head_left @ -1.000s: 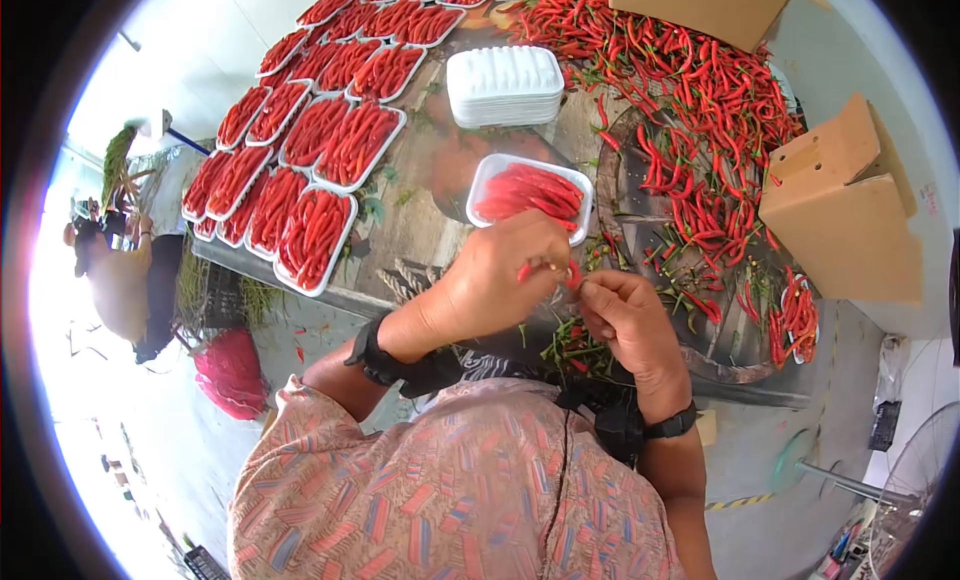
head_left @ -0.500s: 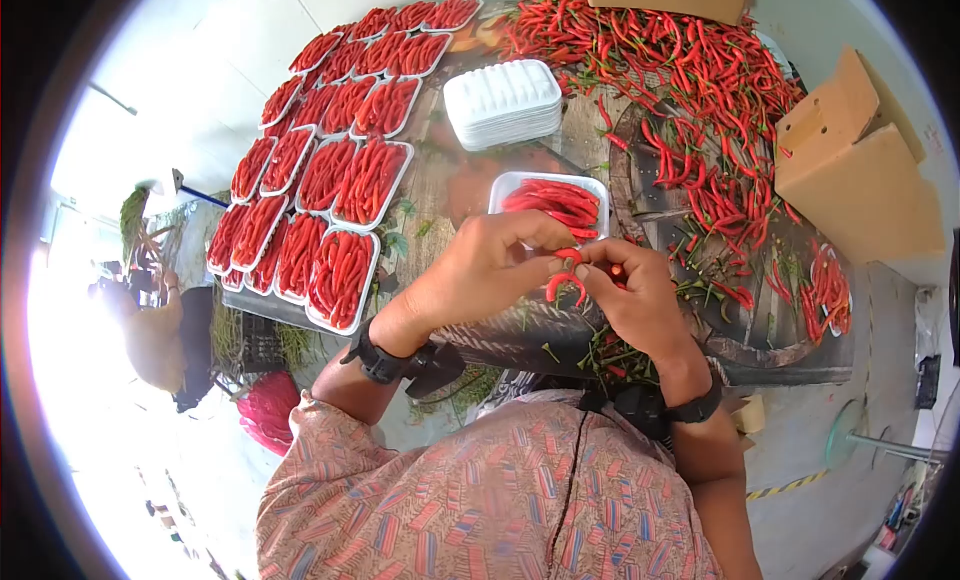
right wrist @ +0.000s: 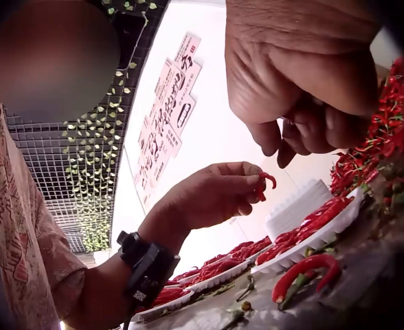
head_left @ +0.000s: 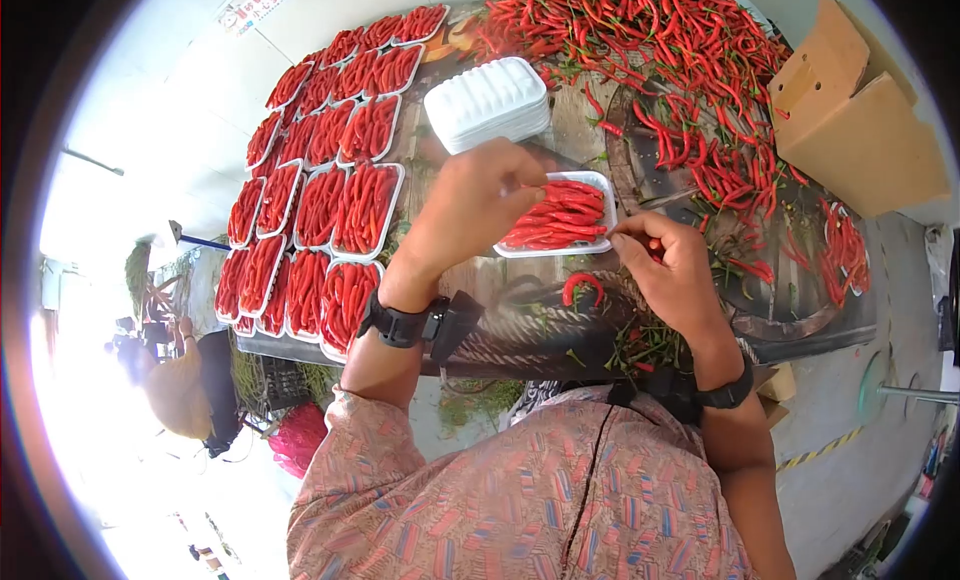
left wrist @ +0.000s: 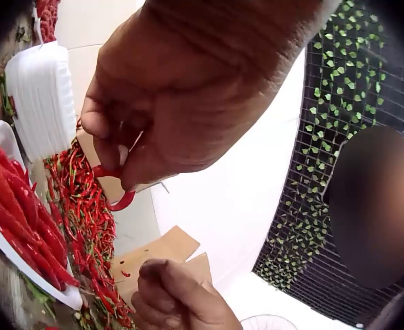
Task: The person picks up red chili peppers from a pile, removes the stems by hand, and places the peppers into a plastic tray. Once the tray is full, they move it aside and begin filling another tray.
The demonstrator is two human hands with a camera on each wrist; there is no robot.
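Observation:
My left hand (head_left: 470,205) is over the left edge of a white tray (head_left: 607,205) of red chilies (head_left: 560,218). Between its thumb and fingers it pinches a small curved chili (left wrist: 124,202), also seen in the right wrist view (right wrist: 267,182). Right of the tray, close to its corner, my right hand (head_left: 675,275) has curled fingers, with a small red chili piece (head_left: 655,246) showing inside them. On the table below the tray lies a loose curved chili (head_left: 582,288), seen large in the right wrist view (right wrist: 305,276).
Filled trays (head_left: 365,210) stand in rows at the left. A stack of white trays (head_left: 487,102) is behind the tray. Loose chilies (head_left: 680,50) cover the back right, beside a cardboard box (head_left: 855,130). Cut green stems (head_left: 645,342) lie near the front edge.
My hands were together in front of the tray and have moved apart. The left one has gone up and left; the right one has shifted slightly right. The tray's chilies show more fully.

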